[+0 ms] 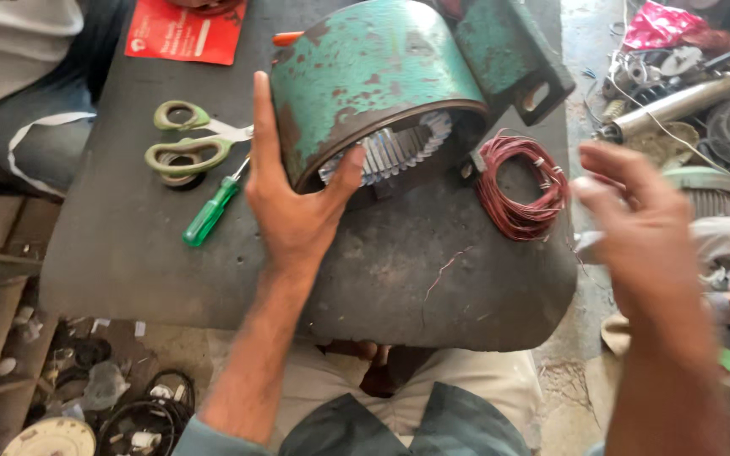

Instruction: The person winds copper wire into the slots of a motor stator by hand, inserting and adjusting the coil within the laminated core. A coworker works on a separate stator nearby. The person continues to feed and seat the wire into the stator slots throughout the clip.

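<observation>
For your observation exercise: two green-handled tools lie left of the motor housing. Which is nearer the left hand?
The green screwdriver, a single straight handle lying just beside the left hand; the scissors have looped handles and lie farther up.

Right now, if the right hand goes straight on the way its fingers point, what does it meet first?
Probably the coil of red wire on the dark work board: the right hand, blurred, points up-left toward it. Depth is unclear; it may pass above.
</observation>
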